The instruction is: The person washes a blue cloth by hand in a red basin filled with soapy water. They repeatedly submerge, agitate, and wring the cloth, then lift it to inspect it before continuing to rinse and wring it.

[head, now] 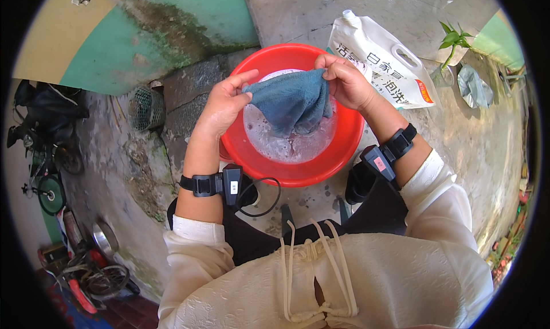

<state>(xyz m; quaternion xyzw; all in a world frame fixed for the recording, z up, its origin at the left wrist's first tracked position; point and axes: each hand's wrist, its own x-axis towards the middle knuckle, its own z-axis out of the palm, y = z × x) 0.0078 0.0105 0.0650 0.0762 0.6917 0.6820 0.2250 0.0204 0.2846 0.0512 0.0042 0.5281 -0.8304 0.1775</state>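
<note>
A wet blue-grey cloth [292,99] hangs between my two hands over a red plastic basin [296,174]. My left hand [225,99] pinches its left corner between thumb and fingers. At the upper right corner, my right hand [348,79] grips the cloth with bent fingers. The middle of the cloth sags in folds towards foamy water [290,150]; whether its lower edge touches the water I cannot tell. Something white beneath the cloth is mostly hidden.
A white detergent refill pouch [382,62] with a handle stands beyond my right hand. A plant in a glass [442,75] and a silvery plastic bag [475,86] are farther right. To the left lie a green mesh basket [146,107], a metal bowl [104,238] and parked cycles [51,193].
</note>
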